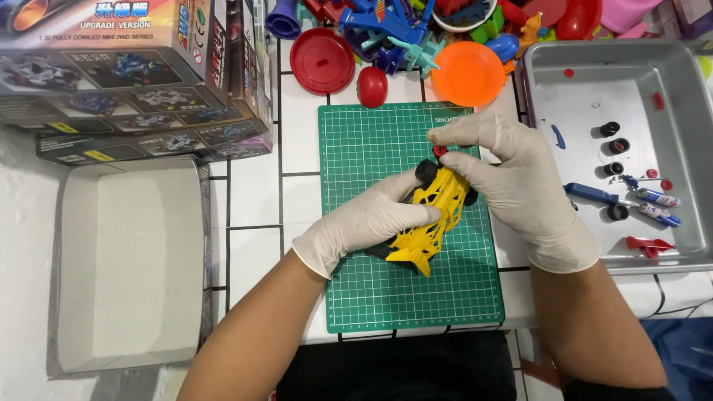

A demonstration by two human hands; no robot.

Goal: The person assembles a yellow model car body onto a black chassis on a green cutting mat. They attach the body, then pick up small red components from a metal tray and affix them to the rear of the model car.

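Note:
A yellow toy racing car point(433, 219) with black wheels rests over a green cutting mat point(386, 141). My left hand point(368, 221), in a white glove, grips the car's body from the left side. My right hand point(505, 174), also gloved, is at the car's front end and pinches a small red round part point(440, 151) between thumb and forefinger, close to a black front wheel point(426, 171). The car's underside is hidden.
A metal tray point(691, 111) at right holds black tyres, small red parts and blue pieces. Red and orange plastic dishes and mixed toys lie beyond the mat. Stacked model-car boxes point(134, 82) and an open white box lid point(126, 260) sit at left on the white tiled table.

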